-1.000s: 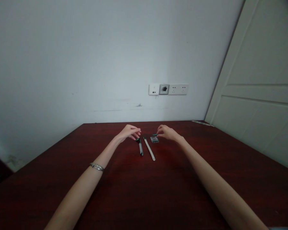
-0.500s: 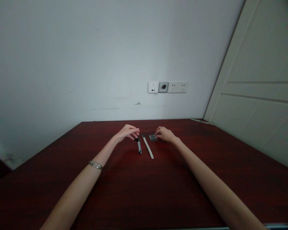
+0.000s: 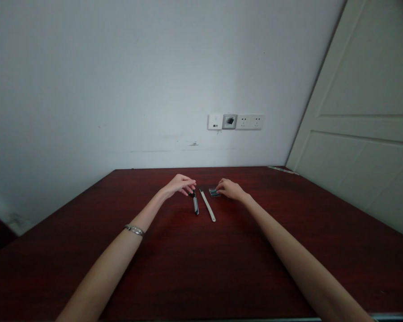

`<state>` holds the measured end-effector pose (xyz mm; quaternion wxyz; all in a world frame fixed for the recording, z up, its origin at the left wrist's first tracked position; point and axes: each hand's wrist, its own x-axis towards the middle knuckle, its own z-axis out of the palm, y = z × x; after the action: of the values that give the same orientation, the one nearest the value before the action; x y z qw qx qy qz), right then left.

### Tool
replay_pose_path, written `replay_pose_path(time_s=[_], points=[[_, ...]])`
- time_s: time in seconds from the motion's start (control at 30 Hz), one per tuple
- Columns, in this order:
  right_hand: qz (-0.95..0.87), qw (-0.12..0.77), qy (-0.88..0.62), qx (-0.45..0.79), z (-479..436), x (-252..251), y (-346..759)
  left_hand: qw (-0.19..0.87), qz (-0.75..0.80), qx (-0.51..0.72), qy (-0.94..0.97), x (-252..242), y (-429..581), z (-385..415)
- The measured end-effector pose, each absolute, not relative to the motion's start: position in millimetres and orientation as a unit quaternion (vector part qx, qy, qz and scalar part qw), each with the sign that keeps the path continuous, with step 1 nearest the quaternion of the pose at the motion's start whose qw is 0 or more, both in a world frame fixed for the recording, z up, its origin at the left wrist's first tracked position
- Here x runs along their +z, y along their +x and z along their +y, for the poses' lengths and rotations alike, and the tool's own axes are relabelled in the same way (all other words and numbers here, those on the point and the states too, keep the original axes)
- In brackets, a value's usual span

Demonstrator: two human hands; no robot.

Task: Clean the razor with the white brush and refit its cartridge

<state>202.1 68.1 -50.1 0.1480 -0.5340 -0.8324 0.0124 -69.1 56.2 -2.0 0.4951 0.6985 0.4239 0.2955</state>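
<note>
My left hand (image 3: 180,184) is loosely curled, its fingertips on the dark upper end of a slim black-and-white tool (image 3: 195,205) that looks like a small knife or razor. Just right of it lies a thin white stick-like handle (image 3: 208,206) with a dark tip and a small hole at its near end; neither hand touches it. My right hand (image 3: 229,188) has its fingers bent and drawn together at the right edge of a small clear case (image 3: 212,192) holding dark strips. Those fingers cover part of the case.
The dark red wooden table (image 3: 201,273) runs back to a pale wall (image 3: 147,89). Wall sockets (image 3: 250,121) sit above its far edge. A white panelled door (image 3: 366,112) stands at the right. A thin strip (image 3: 283,170) lies at the far right corner.
My right fingers have shifted slightly over the clear case, covering a little more of its dark strips. The left hand has hardly moved, and the white handle stays where it was.
</note>
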Motion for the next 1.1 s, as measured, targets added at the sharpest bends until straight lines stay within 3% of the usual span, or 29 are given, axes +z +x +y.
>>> replay_pose_path(time_s=[0.37,0.67,0.97,1.1], points=[[-0.830,0.169,-0.531,0.031,72,-49,203,0.494,0.426,0.282,0.703,-4,-70,59],[-0.857,0.187,-0.473,0.079,71,-57,190,0.428,0.473,0.285,0.715,1,-78,59],[-0.819,0.273,-0.499,0.072,64,-32,185,0.327,0.601,0.116,0.720,-15,-81,60],[-0.829,0.215,-0.505,0.108,55,-15,180,0.304,0.601,0.100,0.732,-16,-79,52]])
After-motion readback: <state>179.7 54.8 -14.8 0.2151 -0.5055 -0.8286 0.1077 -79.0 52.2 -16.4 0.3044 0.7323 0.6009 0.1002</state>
